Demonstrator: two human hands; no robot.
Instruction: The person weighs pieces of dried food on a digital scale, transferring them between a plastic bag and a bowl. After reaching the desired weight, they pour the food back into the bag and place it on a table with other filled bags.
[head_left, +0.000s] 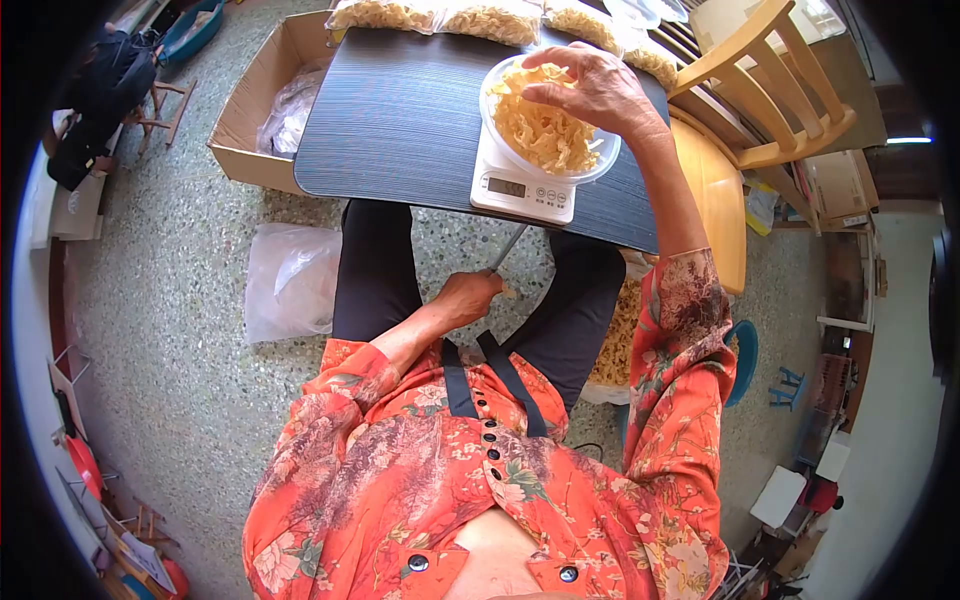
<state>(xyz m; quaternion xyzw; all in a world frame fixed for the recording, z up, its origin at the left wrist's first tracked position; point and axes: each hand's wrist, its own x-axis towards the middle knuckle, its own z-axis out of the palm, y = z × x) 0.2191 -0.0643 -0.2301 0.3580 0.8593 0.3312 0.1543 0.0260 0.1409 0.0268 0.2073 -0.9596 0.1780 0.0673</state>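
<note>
My right hand is over the white plastic bowl, its thumb and fingers bent and spread apart above pale yellow dried flakes. No flakes show gripped in it. Beneath the bowl is a white kitchen scale with lit digits too small to read surely. Down between my knees, my left hand is closed at the lower end of a thin grey bar that comes from under the table. Whether the fingers wrap the bar or something else is hidden.
Filled clear bags line the far edge of the dark table. A cardboard box stands left, a wooden chair right. A plastic bag lies on the floor, and more flakes sit by my right leg.
</note>
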